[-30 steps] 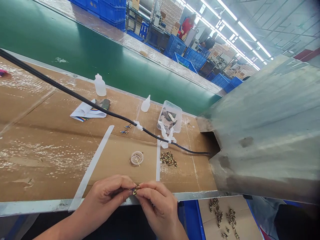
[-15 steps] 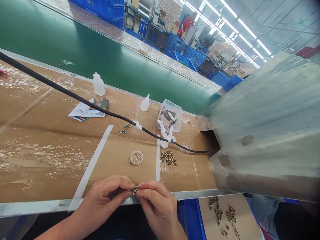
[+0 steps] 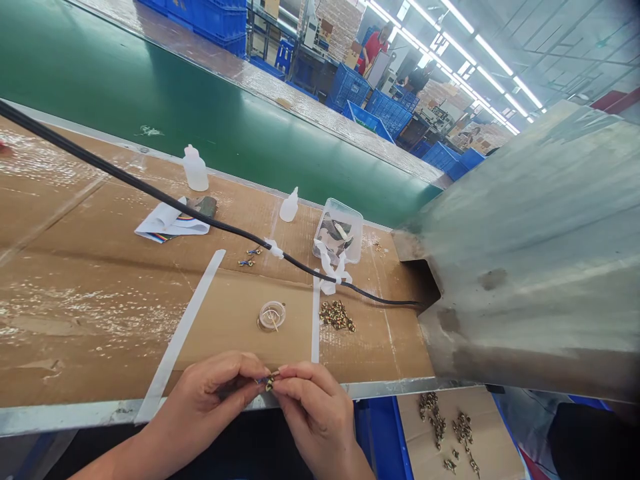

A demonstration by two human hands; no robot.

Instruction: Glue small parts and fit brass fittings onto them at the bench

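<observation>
Between the fingertips of both hands is a small brass-coloured metal piece with a bit of blue, held just above the table's front edge. My left hand pinches it from the left, by the blue side. From the right, thumb and forefinger of my right hand pinch the brass side. Fingers cover most of the piece, so its exact kind is unclear. Beyond the hands stands a small round clear dish with a thin stick in it. A pile of similar small brass pieces lies to its right.
A black cable crosses over the table. Behind it are two white squeeze bottles, a clear plastic box and folded paper. A large metal duct rises at right. More brass pieces lie on cardboard below. A green conveyor runs behind.
Both hands keep their pinch on the small piece with hardly any movement. A white scrap on the green conveyor has shifted slightly to the right.
</observation>
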